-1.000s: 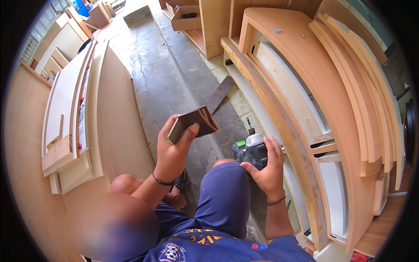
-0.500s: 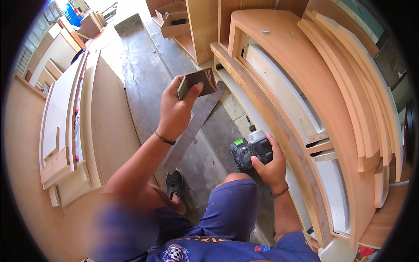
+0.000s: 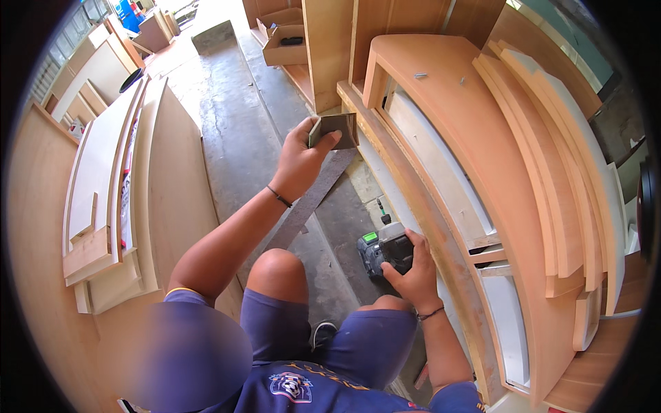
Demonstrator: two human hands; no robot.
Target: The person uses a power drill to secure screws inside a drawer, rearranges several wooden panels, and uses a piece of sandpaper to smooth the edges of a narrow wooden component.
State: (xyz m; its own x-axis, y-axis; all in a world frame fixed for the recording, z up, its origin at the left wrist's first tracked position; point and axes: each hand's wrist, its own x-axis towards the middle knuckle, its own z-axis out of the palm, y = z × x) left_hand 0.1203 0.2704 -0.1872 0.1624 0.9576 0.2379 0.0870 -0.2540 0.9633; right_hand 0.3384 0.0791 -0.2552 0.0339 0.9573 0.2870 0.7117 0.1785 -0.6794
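Note:
My left hand (image 3: 301, 158) is closed on a folded dark brown sheet (image 3: 333, 131), thin and roughly square with layered edges. I cannot tell its material. The thumb presses on its face, and it is held above the floor near the end of a long wooden rail. Lower and to the right, my right hand (image 3: 416, 279) grips a black and grey cordless drill (image 3: 396, 251). A green display (image 3: 370, 237) glows on its battery end. The slim bit (image 3: 382, 208) in its chuck points away from me, beside the wooden rail (image 3: 413, 175).
On the right stands a curved orange-brown cabinet frame (image 3: 441, 96) with small metal pieces (image 3: 421, 75) on top. Curved wooden strips (image 3: 544, 158) lean against it. Pale panels (image 3: 175, 186) line the left. A grey speckled strip (image 3: 303, 206) lies on the floor. Farther off is an open cardboard box (image 3: 286, 51).
My left hand has shifted right with the folded sheet. The drill in my right hand has come slightly left. Both my knees now show, bent in front of me.

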